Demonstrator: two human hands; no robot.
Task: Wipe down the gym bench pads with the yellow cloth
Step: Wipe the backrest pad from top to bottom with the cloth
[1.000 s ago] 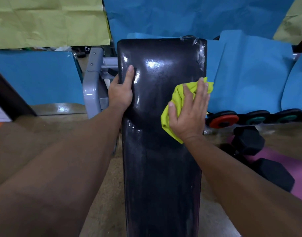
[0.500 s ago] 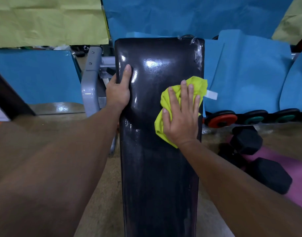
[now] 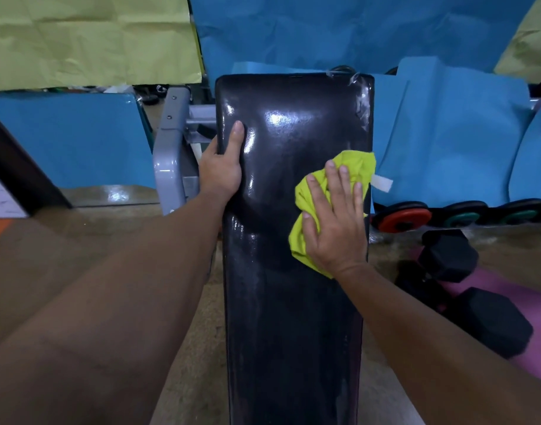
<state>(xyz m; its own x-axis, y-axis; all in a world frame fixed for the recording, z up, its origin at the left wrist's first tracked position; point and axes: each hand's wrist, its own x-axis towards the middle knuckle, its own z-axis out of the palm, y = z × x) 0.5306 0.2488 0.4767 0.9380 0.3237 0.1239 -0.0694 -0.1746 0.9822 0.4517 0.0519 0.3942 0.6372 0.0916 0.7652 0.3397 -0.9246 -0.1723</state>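
Observation:
A long black glossy bench pad [image 3: 293, 302] runs from the bottom of the view up to the middle. My right hand [image 3: 335, 222] lies flat on the crumpled yellow cloth [image 3: 355, 164], pressing it onto the pad's right side. A white tag hangs off the cloth over the pad's right edge. My left hand [image 3: 221, 170] grips the pad's left edge, thumb on top and fingers hidden underneath.
The grey metal bench frame [image 3: 169, 154] stands left of the pad. Black hex dumbbells [image 3: 483, 320] lie on a pink mat [image 3: 539, 302] to the right. Weight plates [image 3: 404, 217] lean at the blue sheets [image 3: 447, 133] behind.
My right hand slid the cloth from the pad's right edge leftward and slightly down onto the pad. The left hand has kept its grip.

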